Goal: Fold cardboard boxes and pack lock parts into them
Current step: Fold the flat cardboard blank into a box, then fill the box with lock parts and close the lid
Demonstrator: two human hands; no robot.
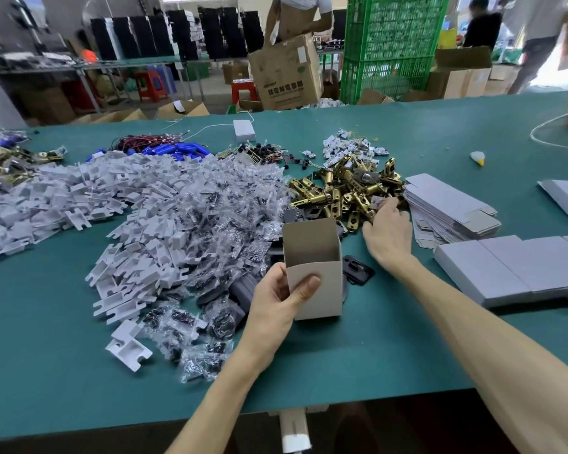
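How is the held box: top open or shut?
Open. The box, gripped upright by the left hand, has its top flap raised and its inside wall shows. Whether anything lies inside, cannot tell.

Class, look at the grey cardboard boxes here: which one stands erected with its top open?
The box held by the left hand. The stack by the right hand lies flat; the row at right lies closed.
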